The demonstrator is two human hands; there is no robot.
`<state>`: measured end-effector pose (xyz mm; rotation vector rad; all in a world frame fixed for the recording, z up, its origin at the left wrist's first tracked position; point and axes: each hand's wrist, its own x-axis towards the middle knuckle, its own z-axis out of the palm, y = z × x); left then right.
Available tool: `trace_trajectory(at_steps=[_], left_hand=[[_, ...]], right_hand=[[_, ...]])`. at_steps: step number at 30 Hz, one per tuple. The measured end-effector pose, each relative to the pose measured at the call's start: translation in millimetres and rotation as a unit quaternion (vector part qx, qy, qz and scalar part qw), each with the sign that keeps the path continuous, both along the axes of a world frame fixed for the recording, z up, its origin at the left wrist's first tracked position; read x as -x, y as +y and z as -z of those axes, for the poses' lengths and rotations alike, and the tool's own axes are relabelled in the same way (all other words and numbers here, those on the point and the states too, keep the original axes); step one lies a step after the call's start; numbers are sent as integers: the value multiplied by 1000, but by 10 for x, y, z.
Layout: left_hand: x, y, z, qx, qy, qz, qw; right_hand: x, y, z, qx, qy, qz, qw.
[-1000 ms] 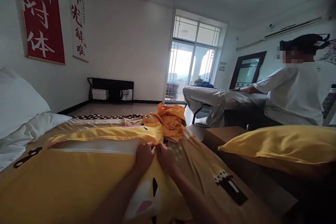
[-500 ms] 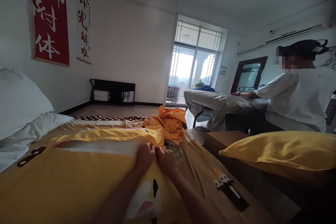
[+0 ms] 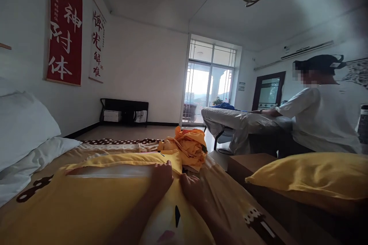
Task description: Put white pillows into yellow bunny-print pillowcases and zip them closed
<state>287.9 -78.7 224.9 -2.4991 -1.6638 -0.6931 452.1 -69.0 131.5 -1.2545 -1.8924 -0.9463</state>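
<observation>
- Working at the open end of the yellow cartoon-print fabric pillowcase [image 3: 94, 195], lying across the bed [image 3: 230, 199] directly in front, white pillow inner [image 3: 112, 171] showing through the long opening.
- Pressing the left hand [image 3: 161, 178], fingers curled and closed on the pillowcase's edge at the right end of the opening.
- Resting the right hand [image 3: 192, 189] just beside it, touching the same corner; grip hard to make out, so cannot tell whether pinching or lying loose.
- Judging the step as closing or tucking the opening at that corner, white inner not yet covered.
- Calling next for drawing the yellow edge along over the exposed white strip, leftward, both hands staying close together.
- Lying near beyond the hands: crumpled orange cloth heap [image 3: 189, 147]; another yellow pillow [image 3: 313, 174] well apart to the right.
</observation>
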Motion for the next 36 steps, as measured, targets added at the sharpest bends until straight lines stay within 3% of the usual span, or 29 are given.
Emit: trace_trajectory(at_steps=[6,12,17,21,26,36], left_hand=[[495,-20,-115,-4,30,-20,999],[967,-85,-143,29,-46,-73,996],[845,-101,-167,-10,-53,-47,997],[599,-99,-181,-50,1,-47,998],[568,-76,-191,-38,46,-67,996],[845,-7,-101,-17,-4,-89,996]], right_hand=[[10,-32,-28,-27,-8,-9,1000],[133,-54,-130,6,11,-21,1000],[312,-137,-534,39,86,9,996],[673,-202,-794,106,68,-26,992],[994,-91,-789,163,-8,0,987],[881,-57,-740,148,-60,4,987]])
